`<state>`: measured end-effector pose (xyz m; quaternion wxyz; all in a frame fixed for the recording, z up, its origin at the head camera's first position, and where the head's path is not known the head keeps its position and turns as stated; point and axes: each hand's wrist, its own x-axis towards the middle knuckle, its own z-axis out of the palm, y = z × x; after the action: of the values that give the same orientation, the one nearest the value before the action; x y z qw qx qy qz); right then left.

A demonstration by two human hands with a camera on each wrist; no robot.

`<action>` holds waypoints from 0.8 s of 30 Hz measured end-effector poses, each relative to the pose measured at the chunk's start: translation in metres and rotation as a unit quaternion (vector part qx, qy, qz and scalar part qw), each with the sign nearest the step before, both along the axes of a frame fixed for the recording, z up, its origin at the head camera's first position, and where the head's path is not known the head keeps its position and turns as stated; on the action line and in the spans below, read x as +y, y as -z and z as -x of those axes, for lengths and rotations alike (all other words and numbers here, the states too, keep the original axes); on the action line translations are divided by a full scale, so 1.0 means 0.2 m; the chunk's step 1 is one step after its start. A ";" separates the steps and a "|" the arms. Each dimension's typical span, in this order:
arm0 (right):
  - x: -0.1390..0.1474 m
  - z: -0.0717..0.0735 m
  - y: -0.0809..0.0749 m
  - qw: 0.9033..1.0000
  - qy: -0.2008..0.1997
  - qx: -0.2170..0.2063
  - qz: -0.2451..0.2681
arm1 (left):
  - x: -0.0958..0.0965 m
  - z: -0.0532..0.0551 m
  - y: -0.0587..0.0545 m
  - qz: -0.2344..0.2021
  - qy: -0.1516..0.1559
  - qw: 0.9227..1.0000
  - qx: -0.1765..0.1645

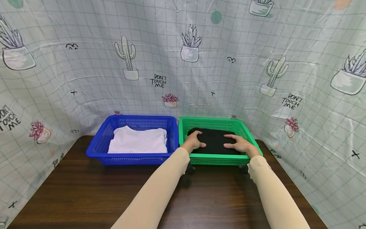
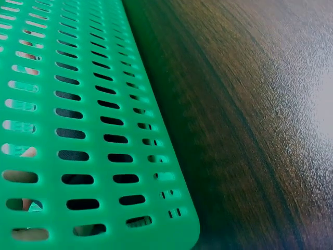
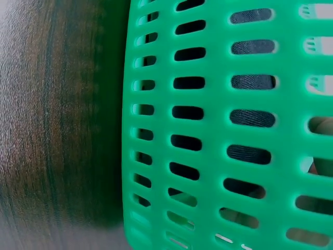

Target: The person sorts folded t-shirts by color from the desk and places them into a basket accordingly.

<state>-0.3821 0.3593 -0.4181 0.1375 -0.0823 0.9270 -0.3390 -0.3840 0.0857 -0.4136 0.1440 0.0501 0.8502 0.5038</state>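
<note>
In the head view a folded black cloth [image 1: 215, 140], seemingly a garment, lies inside a green plastic basket [image 1: 221, 156]. My left hand [image 1: 193, 142] reaches over the basket's front rim and touches the cloth's left part, thumb and fingers spread apart. At the cloth's right part, my right hand [image 1: 241, 144] rests with its fingers extended inward. Both wrist views are mostly filled by the slotted front wall of the green basket [image 2: 83, 122], [image 3: 213, 125]; dark cloth and bits of the hands show only through the slots.
Left of the green basket stands a blue basket [image 1: 134, 159] holding folded white cloth [image 1: 138, 141]. Both baskets sit at the back of a dark wooden table [image 1: 85, 190]. A patterned curtain [image 1: 171, 63] hangs behind and along the sides.
</note>
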 end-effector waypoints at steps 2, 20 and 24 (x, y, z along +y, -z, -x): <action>-0.01 0.00 0.00 1.000 0.002 -0.002 -0.010 | 0.00 0.00 0.00 0.007 0.000 1.000 -0.003; -0.03 0.01 -0.05 0.998 -0.007 -0.054 -0.042 | -0.02 -0.02 -0.02 0.057 0.033 0.998 -0.020; -0.01 0.01 -0.05 0.997 -0.004 -0.073 -0.024 | -0.03 -0.03 -0.03 0.052 0.041 0.997 -0.028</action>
<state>-0.3850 0.3565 -0.4086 0.2080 -0.0573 0.9220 -0.3215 -0.3781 0.0799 -0.4076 0.1908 0.0633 0.8683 0.4536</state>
